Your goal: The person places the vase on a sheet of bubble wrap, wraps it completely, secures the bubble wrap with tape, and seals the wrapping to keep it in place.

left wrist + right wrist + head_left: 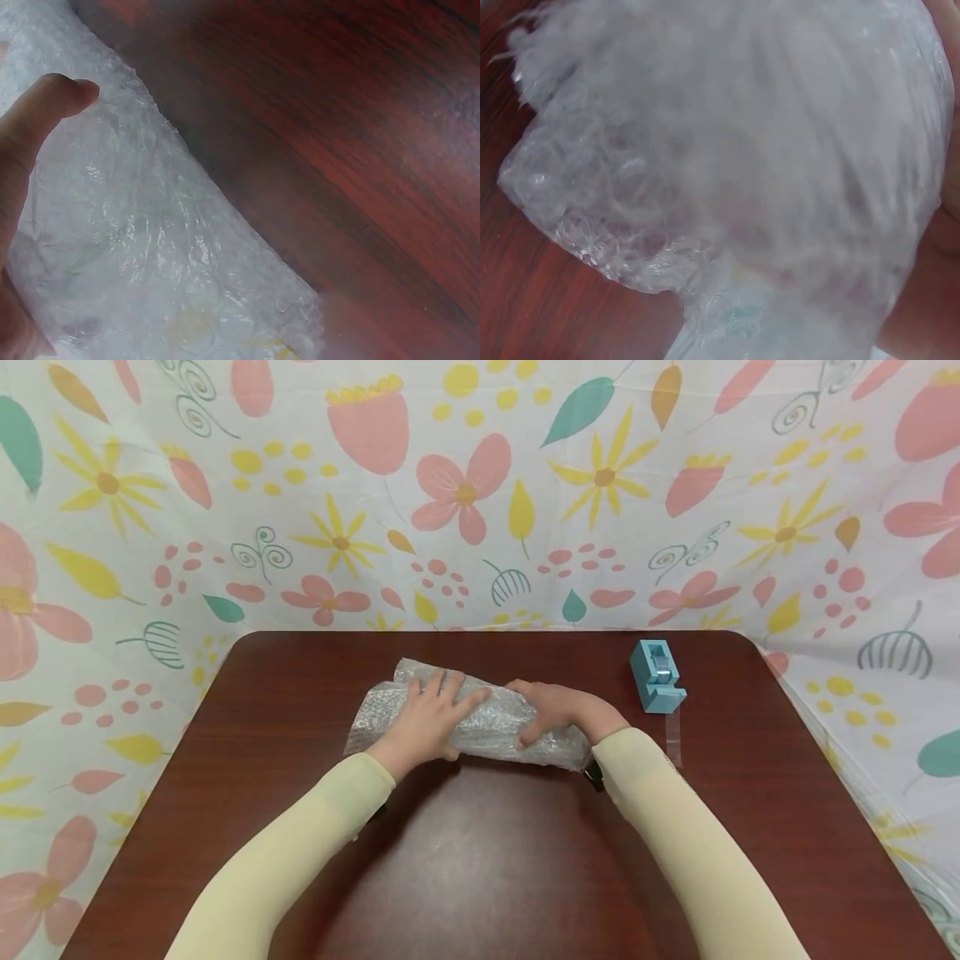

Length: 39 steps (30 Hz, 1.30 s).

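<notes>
A long bundle of clear bubble wrap lies across the wooden table in the head view, a loose flap standing at its far left side. My left hand rests on the bundle's left half, fingers spread and nearly straight. In the left wrist view its thumb lies against the bubble wrap. At the right end, my right hand grips the bundle, fingers over the far side and thumb on the near side. Crumpled, ragged wrap edges fill much of the right wrist view. Whatever lies inside is hidden.
A light blue tape dispenser with a roll of clear tape stands at the back right of the table. From its front, a strip of clear tape runs down toward my right sleeve. A flower-patterned cloth hangs behind the table and along its sides.
</notes>
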### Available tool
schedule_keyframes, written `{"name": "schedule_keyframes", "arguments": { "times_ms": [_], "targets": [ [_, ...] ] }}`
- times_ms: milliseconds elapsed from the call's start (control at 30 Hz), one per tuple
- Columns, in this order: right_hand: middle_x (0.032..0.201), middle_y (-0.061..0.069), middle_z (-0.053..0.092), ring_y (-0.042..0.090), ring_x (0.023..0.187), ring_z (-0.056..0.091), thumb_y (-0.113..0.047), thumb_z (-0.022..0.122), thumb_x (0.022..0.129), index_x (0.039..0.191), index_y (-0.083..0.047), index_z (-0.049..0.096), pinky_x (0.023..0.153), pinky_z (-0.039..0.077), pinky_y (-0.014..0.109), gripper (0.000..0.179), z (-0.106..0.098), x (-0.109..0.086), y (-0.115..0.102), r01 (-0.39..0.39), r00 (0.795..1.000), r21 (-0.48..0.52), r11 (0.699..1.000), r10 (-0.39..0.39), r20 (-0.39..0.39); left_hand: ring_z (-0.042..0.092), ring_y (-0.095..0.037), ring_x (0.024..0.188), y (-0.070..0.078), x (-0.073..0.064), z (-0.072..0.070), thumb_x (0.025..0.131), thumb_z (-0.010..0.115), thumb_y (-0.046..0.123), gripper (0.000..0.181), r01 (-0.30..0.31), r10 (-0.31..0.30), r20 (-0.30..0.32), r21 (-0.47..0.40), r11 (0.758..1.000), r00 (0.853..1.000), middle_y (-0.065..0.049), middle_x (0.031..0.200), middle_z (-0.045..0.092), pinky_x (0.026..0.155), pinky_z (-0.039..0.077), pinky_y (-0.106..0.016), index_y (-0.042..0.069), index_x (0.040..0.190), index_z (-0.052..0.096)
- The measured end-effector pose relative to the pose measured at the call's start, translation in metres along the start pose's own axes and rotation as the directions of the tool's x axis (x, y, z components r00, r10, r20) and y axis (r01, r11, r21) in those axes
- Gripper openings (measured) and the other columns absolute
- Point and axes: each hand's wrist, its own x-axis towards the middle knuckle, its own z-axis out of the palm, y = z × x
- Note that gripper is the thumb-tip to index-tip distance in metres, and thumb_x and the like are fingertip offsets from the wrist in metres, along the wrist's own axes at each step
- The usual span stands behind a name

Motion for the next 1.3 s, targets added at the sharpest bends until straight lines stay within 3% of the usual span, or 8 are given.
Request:
{"name": "schedule_keyframes", "arguments": {
  "times_ms": [233, 367, 467, 567, 700, 833, 1067, 1300],
  "targets": [
    [0.163, 0.019, 0.038, 0.039, 0.148, 0.041, -0.027, 0.084, 0.081, 0.162, -0.015, 0.028, 0.114, 0.043, 0.057, 0.100, 0.003, -0.003, -0.001, -0.019, 0.999, -0.025, 0.999, 0.019, -0.028, 0.048, -0.049, 0.138, 0.000, 0.000, -0.004, 0.067, 0.093, 0.051, 0.108, 0.004, -0.001, 0.055, -0.060, 0.998, 0.999, -0.020, 0.153, 0.044, 0.102, 0.048, -0.066, 0.027, 0.156, 0.038],
    [0.161, 0.021, 0.040, 0.042, 0.146, 0.042, -0.028, 0.085, 0.081, 0.162, -0.015, 0.029, 0.113, 0.044, 0.059, 0.099, 0.003, -0.011, -0.003, -0.045, 0.994, -0.050, 0.998, 0.040, -0.097, 0.045, -0.050, 0.140, 0.000, 0.007, -0.008, 0.068, 0.093, 0.049, 0.107, 0.010, 0.000, 0.089, -0.102, 0.995, 0.996, -0.021, 0.155, 0.043, 0.104, 0.047, -0.067, 0.026, 0.157, 0.037],
    [0.160, 0.021, 0.042, 0.041, 0.145, 0.043, -0.028, 0.085, 0.082, 0.162, -0.011, 0.029, 0.116, 0.042, 0.059, 0.099, 0.007, -0.019, -0.001, -0.016, 0.985, -0.050, 0.999, 0.007, -0.170, 0.045, -0.050, 0.140, -0.001, 0.013, -0.011, 0.069, 0.093, 0.048, 0.105, 0.018, -0.001, 0.121, -0.134, 0.991, 0.993, -0.021, 0.154, 0.044, 0.104, 0.047, -0.067, 0.026, 0.156, 0.038],
    [0.161, 0.020, 0.042, 0.042, 0.147, 0.041, -0.032, 0.086, 0.081, 0.161, -0.011, 0.031, 0.116, 0.038, 0.065, 0.100, 0.014, -0.030, 0.000, 0.016, 0.961, -0.067, 0.998, -0.033, -0.274, 0.046, -0.048, 0.139, -0.003, 0.019, -0.014, 0.069, 0.093, 0.047, 0.103, 0.020, 0.003, 0.153, -0.152, 0.988, 0.988, -0.020, 0.152, 0.045, 0.104, 0.048, -0.066, 0.026, 0.154, 0.039],
    [0.162, 0.021, 0.039, 0.047, 0.148, 0.038, -0.045, 0.089, 0.076, 0.161, -0.016, 0.032, 0.110, 0.034, 0.077, 0.106, 0.028, -0.044, -0.005, 0.020, 0.897, -0.185, 0.983, -0.099, -0.431, 0.051, -0.043, 0.133, -0.008, 0.026, -0.018, 0.068, 0.093, 0.048, 0.102, 0.022, 0.008, 0.191, -0.155, 0.988, 0.982, -0.018, 0.148, 0.048, 0.101, 0.051, -0.062, 0.028, 0.154, 0.041],
    [0.164, 0.023, 0.033, 0.050, 0.148, 0.036, -0.059, 0.090, 0.067, 0.161, -0.018, 0.032, 0.108, 0.035, 0.078, 0.117, 0.044, -0.046, -0.012, -0.043, 0.840, -0.373, 0.927, -0.169, -0.515, 0.054, -0.040, 0.129, -0.014, 0.034, -0.021, 0.066, 0.093, 0.048, 0.106, 0.037, 0.001, 0.245, -0.152, 0.988, 0.970, -0.016, 0.147, 0.050, 0.097, 0.053, -0.058, 0.027, 0.155, 0.041],
    [0.164, 0.024, 0.031, 0.053, 0.147, 0.036, -0.070, 0.089, 0.058, 0.162, -0.021, 0.027, 0.108, 0.039, 0.075, 0.131, 0.067, -0.033, -0.011, -0.164, 0.846, -0.565, 0.808, -0.179, -0.502, 0.054, -0.042, 0.130, -0.018, 0.046, -0.022, 0.068, 0.092, 0.049, 0.110, 0.062, 0.010, 0.357, -0.188, 0.980, 0.934, -0.017, 0.152, 0.048, 0.101, 0.051, -0.059, 0.025, 0.159, 0.035],
    [0.153, 0.022, 0.043, 0.051, 0.139, 0.044, -0.070, 0.090, 0.055, 0.162, -0.021, 0.029, 0.100, 0.048, 0.069, 0.132, 0.073, -0.023, -0.005, -0.222, 0.796, -0.643, 0.733, -0.245, -0.554, 0.053, -0.042, 0.131, -0.022, 0.054, -0.026, 0.069, 0.091, 0.051, 0.111, 0.076, 0.009, 0.401, -0.195, 0.978, 0.916, -0.016, 0.153, 0.047, 0.101, 0.051, -0.059, 0.027, 0.161, 0.033]
  ]
}}
